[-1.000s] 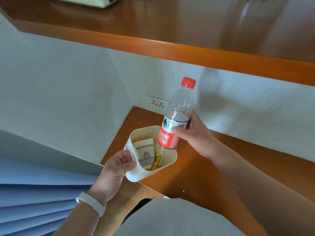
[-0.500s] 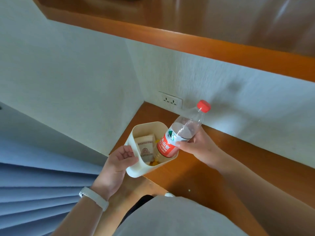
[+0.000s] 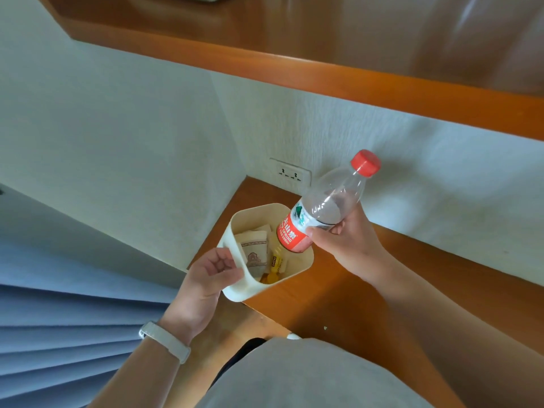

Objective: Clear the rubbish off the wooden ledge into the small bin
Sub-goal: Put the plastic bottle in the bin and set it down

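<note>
Your right hand (image 3: 347,242) grips the bottle (image 3: 326,207) round its middle, thumb on the label and fingers curled behind. The bottle is clear, ribbed plastic with a red cap (image 3: 365,162) and a red label. It leans with the cap up and to the right, and its base sits just inside the bin's mouth.

The bin (image 3: 256,287) is a small, smooth cream tub with rounded corners, standing at the corner of the glossy wooden ledge (image 3: 353,304). Your left hand (image 3: 206,278) holds its near-left wall, fingers curled at the rim. On that wrist is a pale band (image 3: 164,341).

In the bin lie a printed beige paper packet (image 3: 254,254) and a small yellow wrapper (image 3: 273,266).

A white socket (image 3: 290,173) is set in the textured wall behind.
</note>
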Action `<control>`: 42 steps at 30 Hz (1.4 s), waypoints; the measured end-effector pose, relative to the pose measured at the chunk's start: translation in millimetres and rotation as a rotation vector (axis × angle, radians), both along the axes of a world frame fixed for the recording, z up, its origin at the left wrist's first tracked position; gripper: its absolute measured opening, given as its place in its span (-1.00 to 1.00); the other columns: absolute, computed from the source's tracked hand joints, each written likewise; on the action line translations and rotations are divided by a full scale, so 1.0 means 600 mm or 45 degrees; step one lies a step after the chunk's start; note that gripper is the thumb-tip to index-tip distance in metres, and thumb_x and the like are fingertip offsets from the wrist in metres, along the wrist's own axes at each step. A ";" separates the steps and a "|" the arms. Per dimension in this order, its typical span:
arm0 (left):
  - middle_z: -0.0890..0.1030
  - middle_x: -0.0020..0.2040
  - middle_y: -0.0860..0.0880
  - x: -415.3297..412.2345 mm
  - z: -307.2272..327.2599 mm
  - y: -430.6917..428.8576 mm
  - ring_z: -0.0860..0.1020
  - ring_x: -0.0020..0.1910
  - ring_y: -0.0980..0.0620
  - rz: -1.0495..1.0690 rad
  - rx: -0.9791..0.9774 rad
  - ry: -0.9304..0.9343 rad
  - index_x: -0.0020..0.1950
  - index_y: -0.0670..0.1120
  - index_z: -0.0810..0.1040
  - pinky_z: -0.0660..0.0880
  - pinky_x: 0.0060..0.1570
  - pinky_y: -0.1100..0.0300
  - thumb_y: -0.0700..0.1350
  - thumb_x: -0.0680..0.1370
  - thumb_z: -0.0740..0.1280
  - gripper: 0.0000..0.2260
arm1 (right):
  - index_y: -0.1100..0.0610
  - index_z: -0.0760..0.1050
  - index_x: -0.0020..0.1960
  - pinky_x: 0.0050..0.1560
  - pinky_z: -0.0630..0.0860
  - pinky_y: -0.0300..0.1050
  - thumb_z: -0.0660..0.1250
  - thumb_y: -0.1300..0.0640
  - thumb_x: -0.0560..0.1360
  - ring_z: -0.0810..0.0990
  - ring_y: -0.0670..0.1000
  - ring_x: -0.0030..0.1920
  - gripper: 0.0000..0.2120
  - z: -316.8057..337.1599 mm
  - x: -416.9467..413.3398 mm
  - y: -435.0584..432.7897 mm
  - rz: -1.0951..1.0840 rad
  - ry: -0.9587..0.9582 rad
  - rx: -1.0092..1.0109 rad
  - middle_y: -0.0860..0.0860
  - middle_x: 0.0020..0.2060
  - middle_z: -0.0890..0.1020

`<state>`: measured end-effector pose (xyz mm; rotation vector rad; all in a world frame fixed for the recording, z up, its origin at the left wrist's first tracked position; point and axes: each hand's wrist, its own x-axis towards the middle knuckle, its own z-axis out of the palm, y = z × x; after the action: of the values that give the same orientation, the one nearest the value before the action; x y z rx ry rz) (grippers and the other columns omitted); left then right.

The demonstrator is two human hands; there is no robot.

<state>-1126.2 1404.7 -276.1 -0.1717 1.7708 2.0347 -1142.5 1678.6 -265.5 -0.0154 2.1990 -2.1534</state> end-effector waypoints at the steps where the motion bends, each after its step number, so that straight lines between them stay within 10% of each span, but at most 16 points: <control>1: 0.62 -0.13 -0.14 0.001 0.000 0.001 0.60 -0.04 -0.09 -0.003 -0.002 0.005 -0.09 -0.12 0.64 0.53 0.07 0.07 -0.12 0.25 0.53 -0.73 | 0.08 0.31 0.32 -0.01 0.63 -0.12 0.50 0.13 0.34 0.54 0.02 0.21 -0.37 0.004 0.001 0.000 0.001 0.036 0.032 0.05 0.15 0.49; 11: 0.61 -0.12 -0.16 0.005 0.009 0.005 0.61 -0.05 -0.09 -0.053 -0.034 0.029 -0.01 -0.21 0.58 0.54 0.00 0.14 -0.11 0.27 0.54 -0.63 | -0.02 0.29 0.29 0.00 0.60 -0.26 0.53 0.23 0.38 0.50 -0.11 0.20 -0.39 -0.011 0.015 -0.034 0.030 0.026 0.151 -0.12 0.11 0.48; 18: 0.65 -0.16 -0.12 0.009 0.014 -0.005 0.63 -0.14 -0.03 -0.005 0.028 0.040 -0.06 -0.17 0.63 0.56 -0.09 0.17 0.02 0.16 0.66 -0.52 | 0.05 0.36 0.37 0.15 0.62 0.09 0.53 0.14 0.38 0.57 0.06 0.25 -0.38 -0.019 0.017 -0.033 0.219 -0.174 -0.099 0.05 0.18 0.56; 24: 0.64 -0.12 -0.17 0.011 0.010 -0.015 0.62 -0.09 -0.10 -0.010 0.007 0.014 -0.03 -0.19 0.62 0.56 -0.04 0.13 0.03 0.17 0.66 -0.49 | -0.07 0.32 0.38 0.14 0.59 -0.15 0.50 0.09 0.46 0.55 -0.08 0.24 -0.42 -0.013 0.024 -0.045 0.354 -0.191 0.004 -0.08 0.20 0.56; 30: 0.59 -0.04 -0.24 0.018 0.004 -0.028 0.58 -0.02 -0.14 -0.023 0.083 -0.017 0.07 -0.31 0.53 0.52 0.06 0.07 -0.01 0.22 0.64 -0.41 | -0.18 0.45 0.21 0.12 0.55 -0.10 0.47 -0.26 0.33 0.61 -0.07 0.15 -0.49 0.003 0.010 -0.014 -0.057 -0.194 -0.123 -0.12 0.06 0.64; 36: 0.61 -0.05 -0.24 0.010 0.010 -0.024 0.60 -0.03 -0.15 -0.046 0.127 -0.023 0.09 -0.30 0.54 0.54 0.04 0.06 -0.03 0.23 0.64 -0.42 | -0.17 0.58 -0.02 0.14 0.57 0.03 0.38 -0.10 0.45 0.62 -0.09 0.05 -0.88 0.007 0.007 -0.014 -0.051 -0.077 0.106 -0.15 -0.05 0.66; 42: 0.63 -0.10 -0.21 0.000 0.006 -0.027 0.63 -0.08 -0.11 -0.009 0.161 -0.077 0.03 -0.26 0.58 0.57 -0.03 0.10 -0.02 0.17 0.67 -0.43 | -0.06 0.58 0.08 0.13 0.60 0.05 0.32 -0.06 0.50 0.61 -0.06 0.07 -0.81 -0.009 0.011 -0.037 -0.020 -0.096 0.221 -0.11 -0.01 0.65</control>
<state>-1126.0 1388.5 -272.4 -0.1856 1.5988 2.1066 -1136.2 1656.2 -270.6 0.0899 2.3407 -1.9289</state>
